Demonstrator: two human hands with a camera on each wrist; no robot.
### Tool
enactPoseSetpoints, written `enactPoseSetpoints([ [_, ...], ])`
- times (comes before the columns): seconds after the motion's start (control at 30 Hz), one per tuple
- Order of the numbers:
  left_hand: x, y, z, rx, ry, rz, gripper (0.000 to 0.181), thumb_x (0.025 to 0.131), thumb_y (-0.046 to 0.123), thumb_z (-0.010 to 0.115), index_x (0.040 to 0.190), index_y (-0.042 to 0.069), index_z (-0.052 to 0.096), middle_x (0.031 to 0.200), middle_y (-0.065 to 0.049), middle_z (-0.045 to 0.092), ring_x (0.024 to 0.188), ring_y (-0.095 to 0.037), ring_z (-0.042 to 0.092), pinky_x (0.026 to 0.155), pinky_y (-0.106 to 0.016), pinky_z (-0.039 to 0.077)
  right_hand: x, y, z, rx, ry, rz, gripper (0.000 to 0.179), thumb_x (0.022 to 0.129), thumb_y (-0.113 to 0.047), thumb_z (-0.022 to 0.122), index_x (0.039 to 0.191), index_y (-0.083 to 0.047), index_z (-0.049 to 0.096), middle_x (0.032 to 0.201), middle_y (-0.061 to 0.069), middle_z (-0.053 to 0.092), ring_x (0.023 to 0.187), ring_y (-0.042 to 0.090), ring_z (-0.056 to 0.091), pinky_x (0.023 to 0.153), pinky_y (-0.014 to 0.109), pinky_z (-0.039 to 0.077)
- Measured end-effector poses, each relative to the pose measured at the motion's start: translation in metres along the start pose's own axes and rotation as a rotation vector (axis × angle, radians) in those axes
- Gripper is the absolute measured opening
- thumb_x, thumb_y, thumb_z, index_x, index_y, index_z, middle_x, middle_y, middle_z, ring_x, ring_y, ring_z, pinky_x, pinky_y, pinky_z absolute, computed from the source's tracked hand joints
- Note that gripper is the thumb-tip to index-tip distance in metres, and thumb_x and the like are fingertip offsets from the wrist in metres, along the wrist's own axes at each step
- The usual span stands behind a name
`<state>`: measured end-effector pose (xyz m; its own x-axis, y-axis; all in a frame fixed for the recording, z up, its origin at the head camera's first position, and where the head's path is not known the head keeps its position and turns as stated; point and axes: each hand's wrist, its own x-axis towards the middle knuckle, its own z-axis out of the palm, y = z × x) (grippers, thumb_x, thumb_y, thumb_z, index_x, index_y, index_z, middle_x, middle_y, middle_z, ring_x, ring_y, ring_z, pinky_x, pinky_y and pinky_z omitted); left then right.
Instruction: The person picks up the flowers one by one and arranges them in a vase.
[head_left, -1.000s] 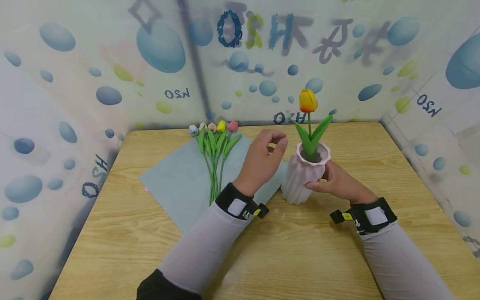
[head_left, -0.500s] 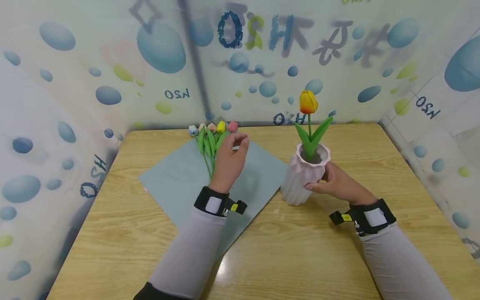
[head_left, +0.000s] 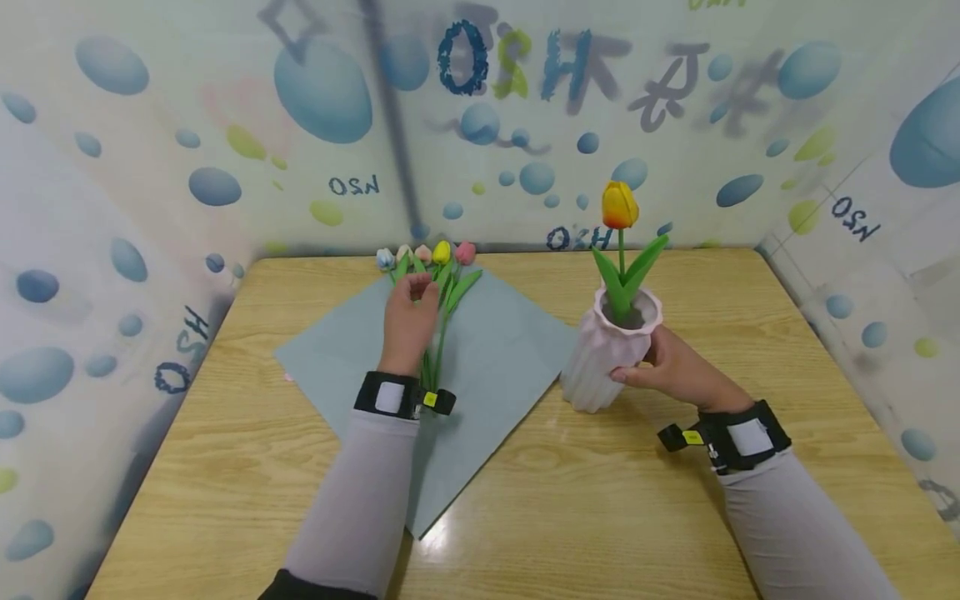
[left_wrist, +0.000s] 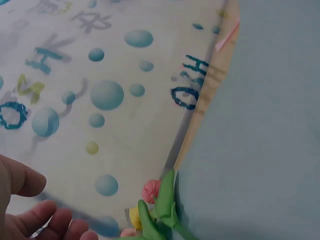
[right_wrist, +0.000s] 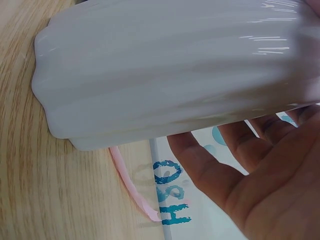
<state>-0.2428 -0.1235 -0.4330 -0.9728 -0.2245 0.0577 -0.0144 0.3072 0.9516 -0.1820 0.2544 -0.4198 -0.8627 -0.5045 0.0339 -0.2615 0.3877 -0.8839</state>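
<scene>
My left hand (head_left: 408, 327) is over the laid-out tulips (head_left: 456, 293) in the head view, covering part of their leaves and stems. The left wrist view shows its thumb and fingers (left_wrist: 57, 222) apart, with nothing between them, beside a pink tulip (left_wrist: 151, 191). Blue, pale, pink and yellow heads lie toward the back of the table. My right hand (head_left: 686, 367) grips the white fluted vase (head_left: 596, 371), fingers round its side. The vase leans slightly and holds one yellow-orange tulip (head_left: 620, 207) with two green leaves.
A grey-blue sheet (head_left: 502, 375) lies under the loose tulips on the wooden table (head_left: 562, 517), one corner toward the front. Behind the table stands a wall covering (head_left: 480, 167) printed with bubbles. A pink strip (right_wrist: 127, 182) shows past the vase in the right wrist view.
My left hand has moved left from beside the vase to over the loose tulips. The right hand and vase have stayed almost in place.
</scene>
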Motion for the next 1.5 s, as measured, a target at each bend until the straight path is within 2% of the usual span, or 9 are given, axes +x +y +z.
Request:
enactPoseSetpoints([
  [0.13,0.01,-0.014,-0.014,-0.042,0.052,-0.034,0.043,0.108,0.026,0.053,0.143,0.002,0.052,0.139,-0.017,0.056,0.126,-0.032,0.053,0.101,-0.048,0.047,-0.001,0.0,-0.001,-0.005,0.007,0.004,0.071,0.093,-0.006,0.076,0.152,-0.009,0.036,0.145,0.013,0.053,0.123,0.003,0.057,0.1,0.017,0.049],
  [0.27,0.016,-0.025,-0.025,-0.072,0.067,-0.084,0.048,0.108,0.025,0.05,0.15,0.001,0.044,0.145,-0.018,0.051,0.133,-0.033,0.05,0.106,-0.047,0.045,-0.001,0.0,-0.001,0.003,0.005,-0.004,0.072,0.093,-0.005,0.075,0.152,-0.01,0.036,0.145,0.011,0.052,0.124,0.003,0.057,0.101,0.017,0.049],
  [0.4,0.017,-0.03,-0.031,-0.062,0.056,-0.163,0.052,0.108,0.025,0.048,0.154,0.003,0.038,0.151,-0.019,0.048,0.136,-0.034,0.05,0.107,-0.048,0.045,0.0,0.0,0.0,0.001,0.001,-0.007,0.072,0.093,-0.005,0.075,0.153,-0.01,0.035,0.145,0.01,0.052,0.124,0.002,0.057,0.101,0.016,0.048],
  [0.63,0.02,-0.032,-0.035,-0.048,-0.007,-0.329,0.061,0.107,0.028,0.045,0.161,0.004,0.027,0.151,-0.021,0.048,0.126,-0.033,0.059,0.101,-0.041,0.054,0.001,0.002,0.0,0.007,-0.002,-0.016,0.071,0.093,-0.004,0.075,0.153,-0.008,0.036,0.145,0.012,0.053,0.123,0.003,0.057,0.101,0.017,0.049],
  [0.8,0.021,-0.033,-0.036,-0.074,-0.044,-0.424,0.063,0.108,0.027,0.043,0.164,0.006,0.023,0.151,-0.021,0.05,0.131,-0.031,0.059,0.101,-0.039,0.056,0.001,0.001,0.0,0.007,-0.001,-0.001,0.073,0.093,-0.005,0.076,0.153,-0.009,0.035,0.147,0.015,0.052,0.123,0.003,0.057,0.101,0.016,0.048],
  [1.0,0.021,-0.036,-0.037,-0.053,-0.074,-0.44,0.062,0.108,0.024,0.047,0.162,0.003,0.027,0.146,-0.022,0.054,0.124,-0.031,0.062,0.1,-0.037,0.057,-0.001,-0.001,0.001,0.004,-0.003,0.015,0.073,0.093,-0.007,0.076,0.154,-0.008,0.035,0.148,0.017,0.051,0.123,0.003,0.056,0.101,0.016,0.048],
  [1.23,0.018,-0.042,-0.035,-0.014,-0.08,-0.395,0.058,0.103,0.016,0.053,0.157,0.001,0.039,0.141,-0.022,0.057,0.119,-0.03,0.063,0.101,-0.04,0.057,-0.001,0.001,0.001,0.013,-0.006,0.008,0.071,0.094,-0.006,0.075,0.153,-0.007,0.036,0.146,0.017,0.052,0.122,0.003,0.057,0.101,0.017,0.049],
  [1.5,0.018,-0.043,-0.034,0.008,-0.074,-0.352,0.049,0.106,0.015,0.054,0.152,0.001,0.047,0.139,-0.02,0.06,0.119,-0.028,0.063,0.093,-0.034,0.057,-0.001,0.003,0.001,0.021,-0.008,-0.015,0.07,0.093,-0.005,0.075,0.152,-0.007,0.037,0.145,0.016,0.053,0.122,0.004,0.058,0.1,0.019,0.051],
])
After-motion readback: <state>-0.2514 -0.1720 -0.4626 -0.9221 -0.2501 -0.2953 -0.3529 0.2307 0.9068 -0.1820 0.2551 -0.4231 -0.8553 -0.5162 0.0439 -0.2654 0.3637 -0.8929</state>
